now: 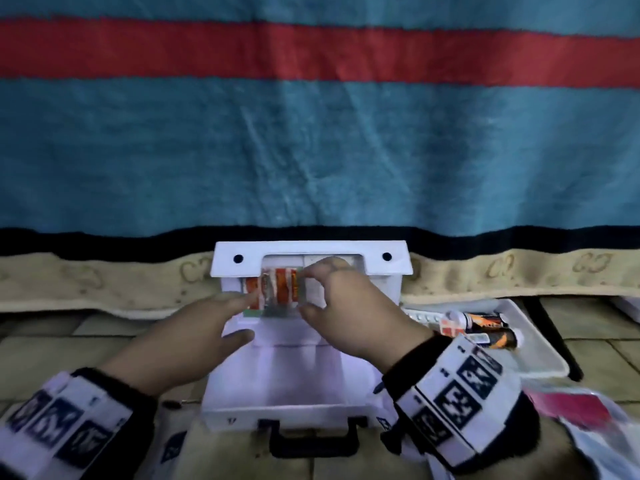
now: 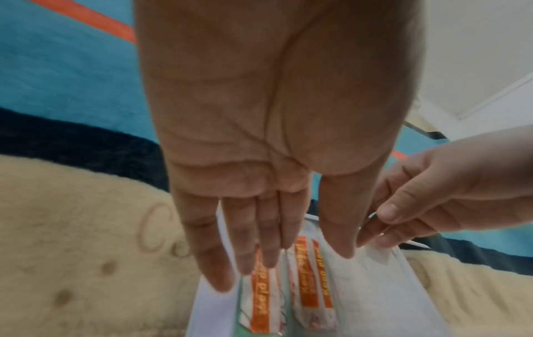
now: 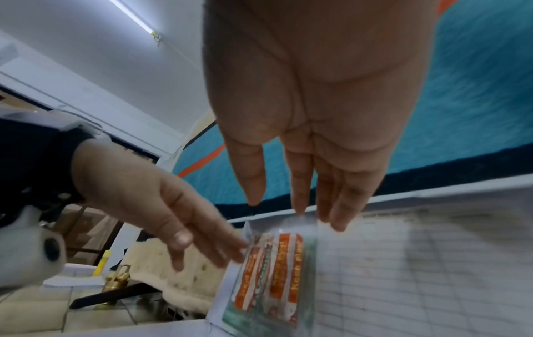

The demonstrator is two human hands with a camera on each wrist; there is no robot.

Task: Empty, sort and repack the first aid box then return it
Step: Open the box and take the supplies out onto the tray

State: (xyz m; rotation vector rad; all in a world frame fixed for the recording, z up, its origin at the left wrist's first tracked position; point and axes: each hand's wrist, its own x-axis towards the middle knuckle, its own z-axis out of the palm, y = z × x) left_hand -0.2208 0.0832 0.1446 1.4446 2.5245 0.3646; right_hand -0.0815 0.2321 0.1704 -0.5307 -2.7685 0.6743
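Observation:
The white first aid box (image 1: 277, 382) lies open on the floor, its black handle (image 1: 313, 439) toward me and its far half (image 1: 228, 258) standing upright. A clear packet of orange-and-white plasters (image 1: 280, 289) (image 2: 311, 285) (image 3: 277, 273) is held against that upright half. My right hand (image 1: 306, 291) (image 3: 288, 209) (image 2: 375, 230) pinches the packet's right edge between thumb and fingers. My left hand (image 1: 251, 315) (image 2: 288, 257) (image 3: 202, 246) reaches in with straight fingers, whose tips touch the packet's left side.
A white tray (image 1: 540, 351) right of the box holds tubes and small bottles (image 1: 485, 323). A red item in clear wrap (image 1: 568, 407) lies at the lower right. A teal and red blanket (image 1: 311, 150) with a beige fleece edge (image 1: 104, 282) hangs behind the box.

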